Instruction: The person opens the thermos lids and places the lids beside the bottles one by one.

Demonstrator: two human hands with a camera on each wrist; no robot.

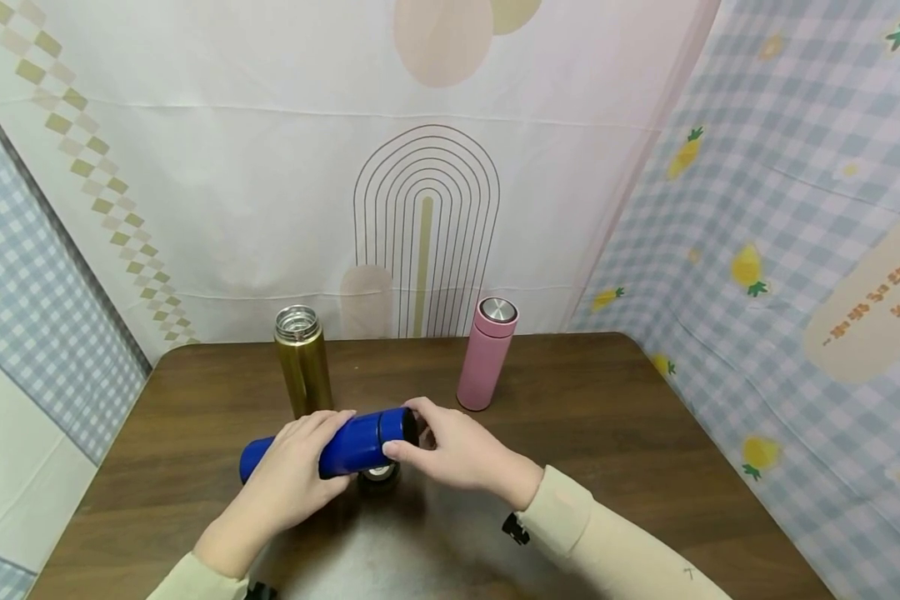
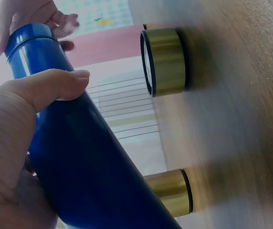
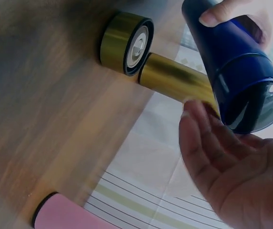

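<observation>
A blue bottle (image 1: 352, 443) lies tilted in the air above the table, its lid end toward the right. My left hand (image 1: 288, 471) grips its body, the thumb (image 2: 74, 83) across the near side in the left wrist view. At the lid (image 3: 250, 102), my right hand (image 1: 457, 446) has the thumb on one side and fingers on the other; several fingers reach loosely past the rim in the right wrist view. Below the bottle, a gold lid (image 2: 167, 62) with a black rim sits on the table, partly hidden in the head view.
An uncovered gold bottle (image 1: 303, 367) stands behind my left hand, its steel mouth facing up. Farther right, a pink bottle (image 1: 487, 358) with a silver-topped lid stands upright. The brown wooden table (image 1: 607, 417) is bordered by patterned cloth at the back and sides.
</observation>
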